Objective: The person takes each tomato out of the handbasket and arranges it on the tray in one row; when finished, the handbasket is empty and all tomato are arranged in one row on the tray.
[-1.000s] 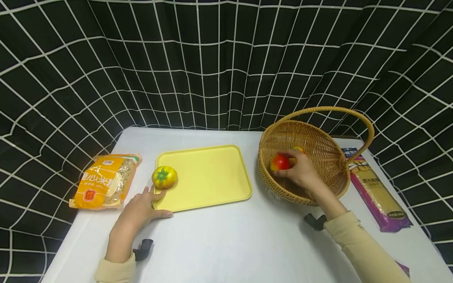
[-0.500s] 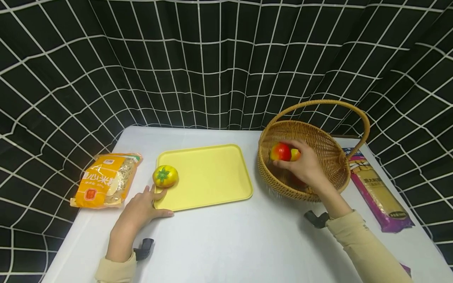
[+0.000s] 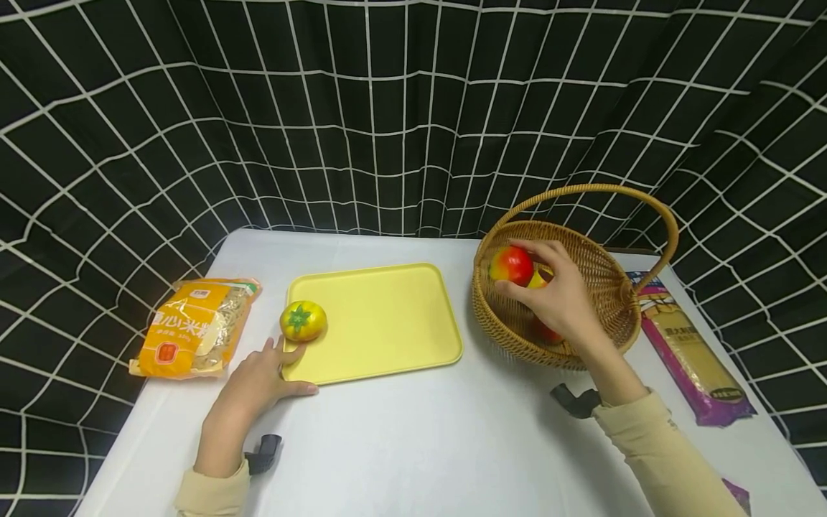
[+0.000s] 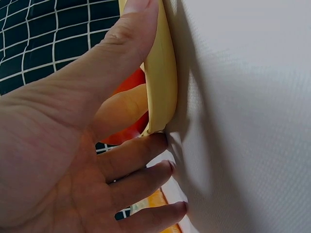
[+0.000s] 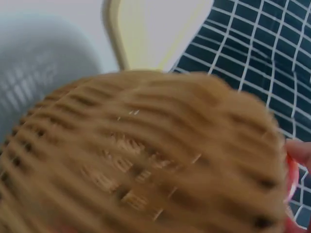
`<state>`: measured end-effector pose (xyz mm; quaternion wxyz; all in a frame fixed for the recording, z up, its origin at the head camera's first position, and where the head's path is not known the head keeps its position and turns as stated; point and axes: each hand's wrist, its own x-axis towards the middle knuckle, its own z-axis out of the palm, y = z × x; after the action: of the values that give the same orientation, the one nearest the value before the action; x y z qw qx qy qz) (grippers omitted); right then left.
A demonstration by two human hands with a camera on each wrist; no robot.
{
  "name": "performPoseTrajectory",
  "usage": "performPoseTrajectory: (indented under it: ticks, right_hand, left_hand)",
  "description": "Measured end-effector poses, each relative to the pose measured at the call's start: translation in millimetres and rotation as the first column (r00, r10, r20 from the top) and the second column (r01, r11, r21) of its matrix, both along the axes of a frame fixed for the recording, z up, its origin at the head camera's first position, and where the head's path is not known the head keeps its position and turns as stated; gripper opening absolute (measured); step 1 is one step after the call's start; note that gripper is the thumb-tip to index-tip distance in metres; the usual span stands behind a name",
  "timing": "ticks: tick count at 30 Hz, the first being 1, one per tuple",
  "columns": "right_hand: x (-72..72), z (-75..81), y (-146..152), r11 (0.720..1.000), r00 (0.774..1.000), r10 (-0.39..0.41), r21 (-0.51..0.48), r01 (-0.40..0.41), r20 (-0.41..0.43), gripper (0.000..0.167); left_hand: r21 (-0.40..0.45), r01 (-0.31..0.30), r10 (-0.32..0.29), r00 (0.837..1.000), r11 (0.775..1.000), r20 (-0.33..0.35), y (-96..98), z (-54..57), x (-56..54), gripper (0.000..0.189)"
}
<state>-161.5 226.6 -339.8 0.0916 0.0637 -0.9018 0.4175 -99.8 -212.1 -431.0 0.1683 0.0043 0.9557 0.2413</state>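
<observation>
In the head view my right hand [image 3: 561, 291] pinches a smooth red fruit with a yellow-green side [image 3: 512, 266] between thumb and fingers. It is over the left part of a round wicker basket [image 3: 601, 316]; more yellow and red fruit [image 3: 545, 330] shows below the hand, partly hidden. In the right wrist view, wicker fills most of the picture, with red fruit [image 5: 292, 177] and fingertips at the right edge. My left hand [image 3: 258, 377] rests spread at the near left corner of a yellow tray [image 3: 381, 316], thumb along its wall. Beside it sits a yellow tomato-like fruit with green leaves [image 3: 303, 321].
An orange food bag [image 3: 187, 330] lies left of the tray. Right of the basket is a long purple pack [image 3: 694, 359], and another purple corner [image 3: 736, 494] shows nearer. The basket's tall handle [image 3: 659, 208] arches over its back. Black gridded cloth [image 3: 362, 108] hangs behind the table.
My right hand has lifted the red fruit up from inside the basket, towards the basket's far left rim. The basket handle has tipped slightly. My left hand stays at the tray.
</observation>
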Motion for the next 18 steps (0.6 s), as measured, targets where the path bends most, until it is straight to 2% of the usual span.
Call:
performPoseTrajectory:
  ticks: [4,9,13,18]
  right_hand:
    - [2.7,3.3,-12,0.999,0.998,0.026,-0.047,-0.028,-0.049,0.062]
    - [3.6,7.1,-29,0.986,0.992,0.058,-0.152,-0.075,-0.115,0.063]
    - [1.3,7.5,-45,0.969,0.988,0.072,-0.227,-0.102,-0.136,0.064]
    - [-3.1,4.0,-64,0.953,0.985,0.102,-0.269,-0.138,-0.142,0.066]
  left_hand:
    - [-0.002,0.002,-0.002,1.0,1.0,-0.003,0.2,-0.5,0.0,0.092]
    - [-0.003,0.004,-0.004,1.0,1.0,-0.003,0.6,-0.1,0.2,0.091]
    - [0.002,0.003,-0.003,1.0,1.0,-0.004,0.9,0.6,0.0,0.092]
    - [0.009,0.0,0.0,1.0,1.0,0.0,0.8,0.6,-0.2,0.092]
